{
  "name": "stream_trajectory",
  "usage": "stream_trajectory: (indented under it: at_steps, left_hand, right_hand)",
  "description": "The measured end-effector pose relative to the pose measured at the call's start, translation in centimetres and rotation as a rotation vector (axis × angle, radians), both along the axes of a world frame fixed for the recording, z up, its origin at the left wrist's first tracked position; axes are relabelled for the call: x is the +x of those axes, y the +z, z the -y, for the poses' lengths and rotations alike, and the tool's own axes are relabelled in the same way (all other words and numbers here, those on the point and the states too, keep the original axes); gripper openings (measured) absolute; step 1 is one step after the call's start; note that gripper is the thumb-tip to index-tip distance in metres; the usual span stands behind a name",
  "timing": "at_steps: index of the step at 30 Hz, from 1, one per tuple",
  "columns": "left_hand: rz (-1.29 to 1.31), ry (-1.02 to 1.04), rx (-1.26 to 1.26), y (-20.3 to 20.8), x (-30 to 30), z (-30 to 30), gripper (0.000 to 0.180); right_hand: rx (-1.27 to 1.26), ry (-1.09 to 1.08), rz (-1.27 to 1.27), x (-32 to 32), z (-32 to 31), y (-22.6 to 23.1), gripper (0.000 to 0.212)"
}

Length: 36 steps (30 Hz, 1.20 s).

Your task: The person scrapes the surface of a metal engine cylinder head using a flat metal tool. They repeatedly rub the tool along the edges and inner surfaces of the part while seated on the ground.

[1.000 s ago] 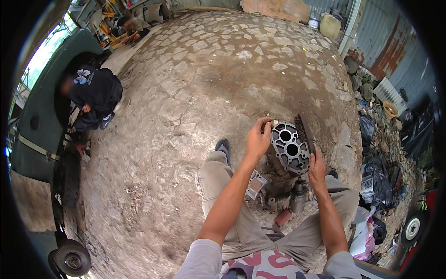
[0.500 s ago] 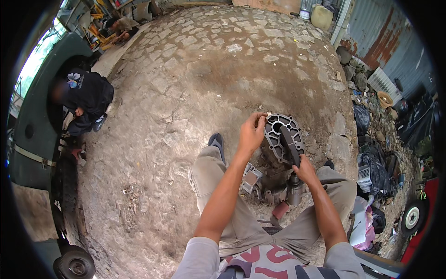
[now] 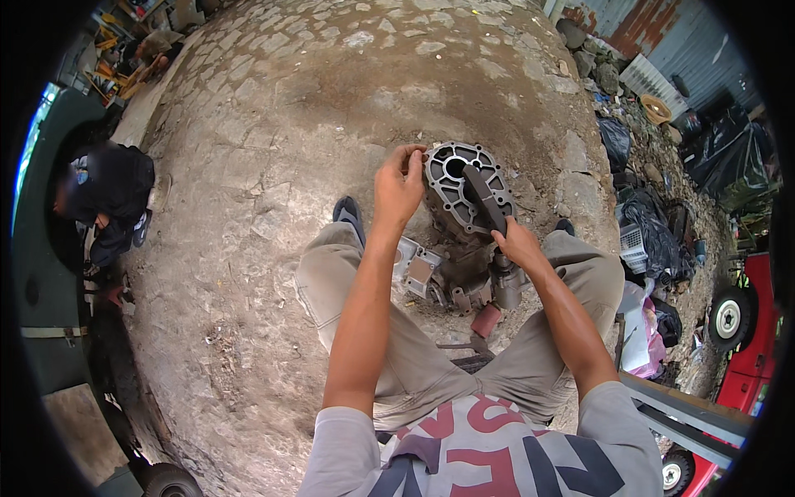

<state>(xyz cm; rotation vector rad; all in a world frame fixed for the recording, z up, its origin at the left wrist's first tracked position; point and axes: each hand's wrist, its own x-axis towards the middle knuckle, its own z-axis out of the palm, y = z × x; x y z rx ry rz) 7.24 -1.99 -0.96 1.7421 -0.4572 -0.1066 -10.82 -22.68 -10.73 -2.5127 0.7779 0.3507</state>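
Observation:
Between my knees stands a grey cast-metal housing (image 3: 454, 197), its flanged face turned up, with bolt holes round the rim and webbed pockets around a round opening. My left hand (image 3: 400, 186) is at the rim's left edge, fingers curled against it. In my right hand (image 3: 519, 244) is the near end of a long, dark, flat bar (image 3: 485, 199); it lies slantwise over the housing's face, its far end by the round opening. The exact kind of bar cannot be made out. The housing's underside is mostly hidden.
Close to my legs are a silvery metal part (image 3: 418, 272) with a tan square, a metal cylinder (image 3: 505, 291) and a reddish block (image 3: 486, 320). A person (image 3: 116, 195) crouches by a dark vehicle at left. Black bags (image 3: 658, 232) and rubbish line the right side.
The view has shifted, so the housing and both hands appear higher and further left. Both hands keep much the same places on the housing and the bar.

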Motion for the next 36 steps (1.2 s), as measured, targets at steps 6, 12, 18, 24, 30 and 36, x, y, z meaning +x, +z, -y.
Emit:
stream_trajectory:
  at_steps: [6,12,18,24,30,36]
  left_hand:
    - [0.027,-0.015,-0.002,-0.3,-0.1,0.3,0.023]
    - [0.076,0.007,-0.027,-0.4,-0.2,0.7,0.02]
    - [0.093,-0.028,0.049,-0.4,-0.1,0.6,0.023]
    - [0.065,-0.035,0.031,-0.7,-0.1,0.4,0.023]
    - [0.081,-0.052,0.039,-0.9,0.0,0.6,0.023]
    - [0.08,-0.053,0.076,-0.6,-0.2,0.9,0.022]
  right_hand:
    - [-0.041,0.055,-0.033,0.2,0.0,0.4,0.051]
    - [-0.075,0.094,-0.02,0.2,0.1,0.4,0.05]
    - [-0.074,0.07,-0.06,0.3,0.7,1.0,0.052]
    - [-0.048,0.101,-0.141,0.5,1.3,3.5,0.052]
    - [-0.041,0.076,-0.129,0.9,2.3,4.7,0.051]
    - [-0.056,0.06,0.03,1.3,0.9,4.0,0.052]
